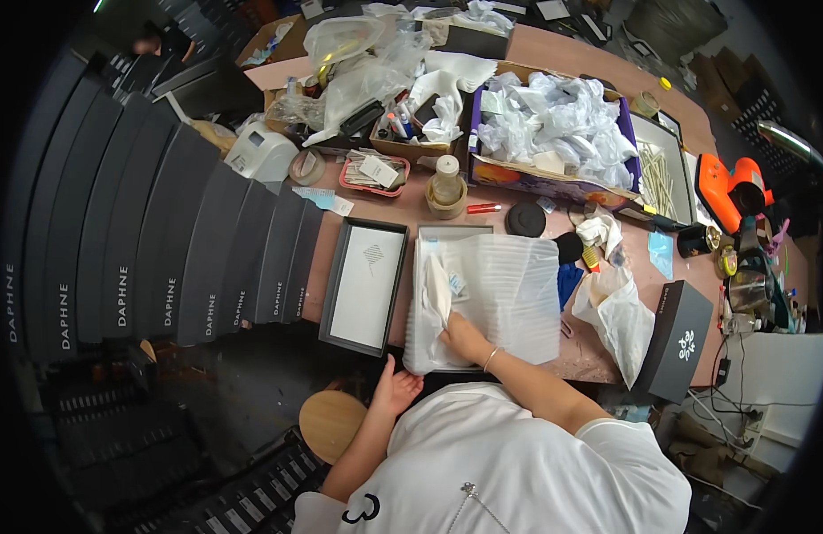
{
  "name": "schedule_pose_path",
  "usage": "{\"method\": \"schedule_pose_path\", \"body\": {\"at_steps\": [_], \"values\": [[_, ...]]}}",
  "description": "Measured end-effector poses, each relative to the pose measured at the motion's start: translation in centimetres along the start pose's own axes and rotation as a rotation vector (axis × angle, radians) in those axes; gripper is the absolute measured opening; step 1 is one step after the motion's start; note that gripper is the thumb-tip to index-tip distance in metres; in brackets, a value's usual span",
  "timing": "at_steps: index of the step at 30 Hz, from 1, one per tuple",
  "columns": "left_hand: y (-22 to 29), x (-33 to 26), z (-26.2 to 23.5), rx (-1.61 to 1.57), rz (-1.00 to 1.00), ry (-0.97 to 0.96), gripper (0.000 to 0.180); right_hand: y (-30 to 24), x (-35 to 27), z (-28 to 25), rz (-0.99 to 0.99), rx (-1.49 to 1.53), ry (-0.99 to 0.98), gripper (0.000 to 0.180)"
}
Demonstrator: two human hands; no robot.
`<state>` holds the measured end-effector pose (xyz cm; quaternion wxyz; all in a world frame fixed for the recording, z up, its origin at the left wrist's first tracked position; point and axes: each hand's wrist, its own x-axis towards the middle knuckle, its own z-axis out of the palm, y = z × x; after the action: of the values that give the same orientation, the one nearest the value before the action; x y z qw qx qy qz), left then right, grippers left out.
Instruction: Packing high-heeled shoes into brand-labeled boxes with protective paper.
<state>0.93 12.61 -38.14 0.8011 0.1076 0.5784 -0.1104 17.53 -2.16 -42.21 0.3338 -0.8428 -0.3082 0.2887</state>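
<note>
A shoebox tray lies at the table's front edge, lined with translucent wrapping sheet that spreads out over its right side. Inside rests a slim cream-white item, partly wrapped; its kind cannot be made out. My right hand closes round the near end of this item, its fingertips partly hidden. Just off the front edge, below the tray's near left corner, my left hand is open, palm up and fingers stretched, holding nothing. Left of the tray lies a dark-rimmed box lid with its white inside up.
Dark shoeboxes stand stacked at left; another box stands at right. Farther back are a carton of crumpled paper, a jar with a bottle and a red basket of cards. A wooden stool stands below.
</note>
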Motion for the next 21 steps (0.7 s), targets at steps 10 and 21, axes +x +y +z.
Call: {"method": "schedule_pose_path", "body": {"at_steps": [10, 21], "values": [[-2.3, -6.5, 10.2, 1.317, 1.624, -0.101, 0.019, 1.8, -1.8, -3.1, 0.071, 0.251, 0.105, 0.040], [-0.3, -4.7, 5.6, 1.314, 1.278, -0.144, 0.019, -1.3, -1.0, -0.3, -0.002, -0.497, -0.006, 0.055]]}}
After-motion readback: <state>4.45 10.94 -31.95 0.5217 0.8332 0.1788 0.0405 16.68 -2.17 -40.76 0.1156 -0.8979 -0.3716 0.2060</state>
